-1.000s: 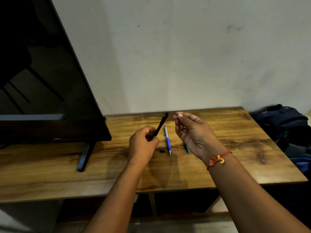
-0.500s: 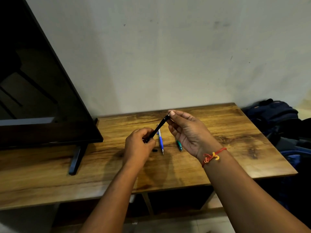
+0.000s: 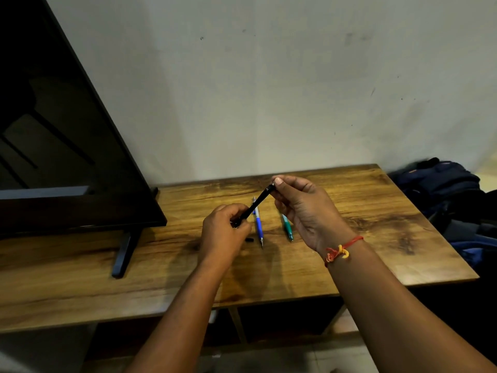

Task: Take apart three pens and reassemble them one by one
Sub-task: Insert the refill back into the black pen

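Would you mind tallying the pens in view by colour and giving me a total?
Black pen: 1, gripped by the left hand, pinched at its end by the right hand
Blue pen: 1, lying on the table
Green pen: 1, lying on the table
Total: 3 pens

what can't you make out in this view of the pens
Head view only:
- black pen: lower end hidden inside the left hand.
- What exactly the right hand pinches at its top end: covered by that hand, too small.
- small black piece on the table: too small to identify.
- green pen: upper part behind the right hand.
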